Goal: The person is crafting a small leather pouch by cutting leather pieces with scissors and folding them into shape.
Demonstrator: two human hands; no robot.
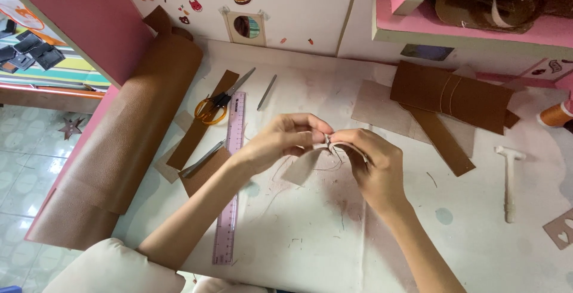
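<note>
Nearest the camera, a pale cushion-like surface (113, 269) sits at the bottom edge, with both forearms reaching over it onto the white worktable (310, 233).

Left hand (280, 141): fingers clenched in a pinch on the upper edge of a small beige leather piece (304, 164), which hangs above the table centre between the two hands.

Right hand (373, 164): fingers curled and grasping the same leather piece from the right side. A small metal item shows where the fingertips of both hands meet; its kind cannot be told. Thin thread (334, 159) trails just below the pinch.

Surroundings:
- A translucent purple ruler (231, 179) lies lengthwise under the left forearm.
- Orange-handled scissors (218, 105) rest at the ruler's far end, on a brown strip (197, 129).
- A large roll of tan leather (131, 126) lies along the left table edge.
- A brown leather roll bound with thread (450, 96) lies at far right.
- A white hammer (509, 179) lies well apart, right of the hands.
</note>
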